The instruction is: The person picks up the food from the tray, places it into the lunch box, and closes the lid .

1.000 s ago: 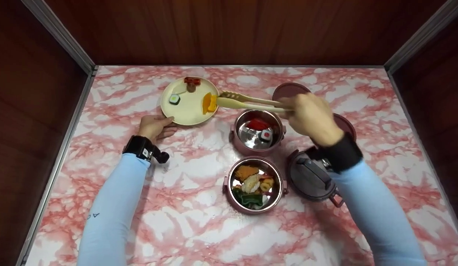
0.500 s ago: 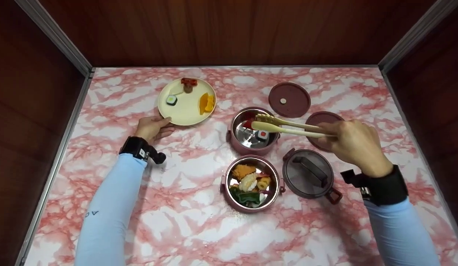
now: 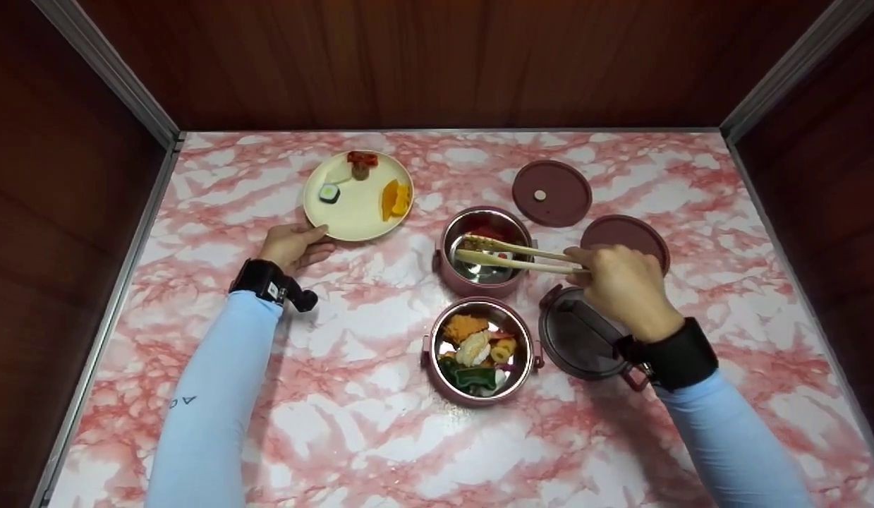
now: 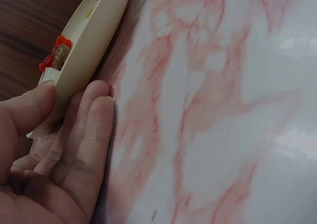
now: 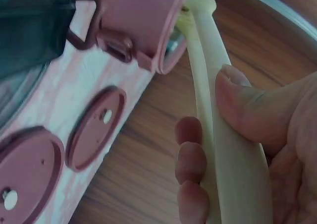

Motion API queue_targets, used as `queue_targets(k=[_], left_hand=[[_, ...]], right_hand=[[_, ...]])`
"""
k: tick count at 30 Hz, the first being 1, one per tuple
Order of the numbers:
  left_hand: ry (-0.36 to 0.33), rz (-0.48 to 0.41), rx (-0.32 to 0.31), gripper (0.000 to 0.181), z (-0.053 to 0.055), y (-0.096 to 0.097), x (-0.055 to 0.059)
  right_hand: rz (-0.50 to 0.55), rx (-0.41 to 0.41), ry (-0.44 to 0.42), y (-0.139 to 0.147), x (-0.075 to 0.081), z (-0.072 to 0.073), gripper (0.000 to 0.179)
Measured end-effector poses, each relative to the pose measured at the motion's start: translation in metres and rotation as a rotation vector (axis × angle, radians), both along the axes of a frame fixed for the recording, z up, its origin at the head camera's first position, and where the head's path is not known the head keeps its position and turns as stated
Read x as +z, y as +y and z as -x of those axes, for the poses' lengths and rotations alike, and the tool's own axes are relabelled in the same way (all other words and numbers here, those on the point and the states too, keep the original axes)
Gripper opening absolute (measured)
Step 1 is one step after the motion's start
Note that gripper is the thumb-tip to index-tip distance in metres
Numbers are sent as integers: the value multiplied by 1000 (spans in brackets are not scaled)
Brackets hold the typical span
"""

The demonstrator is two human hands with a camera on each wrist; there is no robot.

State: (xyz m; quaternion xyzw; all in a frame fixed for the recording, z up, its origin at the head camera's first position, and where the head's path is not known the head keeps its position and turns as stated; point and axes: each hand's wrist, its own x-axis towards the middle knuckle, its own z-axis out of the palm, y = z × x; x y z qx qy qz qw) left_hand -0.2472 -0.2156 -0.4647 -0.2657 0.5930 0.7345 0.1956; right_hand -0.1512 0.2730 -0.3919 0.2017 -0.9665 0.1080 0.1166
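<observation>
My left hand (image 3: pixel 292 247) pinches the near rim of a cream plate (image 4: pixel 91 50), thumb on top and fingers underneath. On the plate are toy foods: a sushi roll (image 3: pixel 329 193), a red piece (image 3: pixel 362 158) beside a brown ball (image 3: pixel 360 171), and yellow-orange pieces (image 3: pixel 395 200). My right hand (image 3: pixel 623 286) grips cream tongs (image 5: pixel 230 130). Their tips reach into the upper pink steel-lined pot (image 3: pixel 482 287), over a sushi roll with a red centre (image 3: pixel 504 255), partly covered by the tongs, and a red item (image 3: pixel 487 232). Whether the tips hold anything, I cannot tell.
Nearer me stands a second pink pot (image 3: pixel 479 401) with several toy foods inside. A dark handled lid (image 3: pixel 571 346) lies partly under my right wrist. Two round maroon lids (image 3: pixel 567 204) lie behind it to the right. Wood walls (image 3: pixel 437 63) enclose the table (image 3: pixel 338 423).
The tongs have moved from beside the plate's right edge to over the upper pot, and their tips have then dipped into it. My left hand stays on the plate.
</observation>
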Motion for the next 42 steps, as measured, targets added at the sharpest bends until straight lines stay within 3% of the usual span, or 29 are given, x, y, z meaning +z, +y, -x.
queue_targets(k=[5, 10, 23, 30, 36, 40, 42], left_hand=[[1, 13, -1, 36, 0, -1, -4], [13, -3, -6, 33, -4, -2, 0], [17, -17, -11, 36, -8, 0, 7], [17, -42, 8, 35, -6, -1, 5], [19, -62, 24, 37, -4, -1, 4], [18, -72, 22, 35, -3, -1, 2], [18, -81, 19, 33, -2, -1, 0]], right_hand=[[-16, 7, -39, -5, 0, 3, 23], [6, 4, -35, -1, 7, 3, 18], [156, -65, 27, 6, 29, 11, 35], [183, -81, -48, -11, 38, 33, 39], [75, -33, -83, -43, 46, 62, 30], [9, -3, -91, -67, 49, 79, 8], [-40, -13, -120, -80, 50, 87, 9]])
